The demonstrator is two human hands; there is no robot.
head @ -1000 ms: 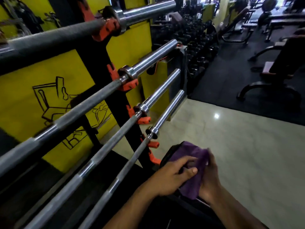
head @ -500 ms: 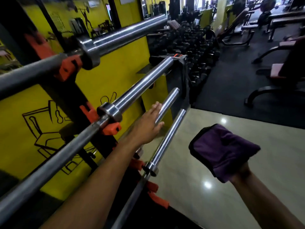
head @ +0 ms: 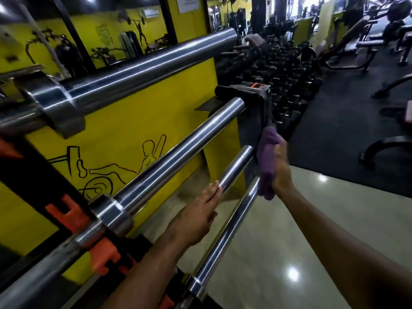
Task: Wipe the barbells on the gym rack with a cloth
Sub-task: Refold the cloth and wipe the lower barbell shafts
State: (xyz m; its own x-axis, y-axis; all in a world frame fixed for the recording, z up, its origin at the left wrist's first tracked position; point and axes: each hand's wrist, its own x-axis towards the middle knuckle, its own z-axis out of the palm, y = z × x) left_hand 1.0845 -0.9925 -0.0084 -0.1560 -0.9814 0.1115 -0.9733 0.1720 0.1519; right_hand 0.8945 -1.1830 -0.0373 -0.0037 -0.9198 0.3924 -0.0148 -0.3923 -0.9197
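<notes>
**Purple cloth brought against the end of the third bar**

Since the earlier frames, the folded purple microfibre cloth has been carried from mid-air over the floor to the far end of the third chrome barbell sleeve, and the view has been moved closer to the rack. The cloth is pressed flat against that sleeve's tip by the right hand, whose grip is closed on the cloth, with the palm behind the fabric and the fingers mostly hidden by it. The cloth's lower edge hangs just beside the end of the lowest chrome barbell sleeve; whether it is touched cannot be told.

The left hand is laid against the near part of the third sleeve, fingers stretched out along the metal and fingertips touching it. Its grip is released, not wrapped around the bar.

Four bars are held one above another on the black steel rack upright, seated in orange plastic cradles. The thick top chrome sleeve and the second chrome sleeve are untouched. A yellow wall panel with black line drawings is seen behind the bars. Pale polished floor tiles lie below, and rows of black dumbbells are stacked well beyond the rack.
</notes>
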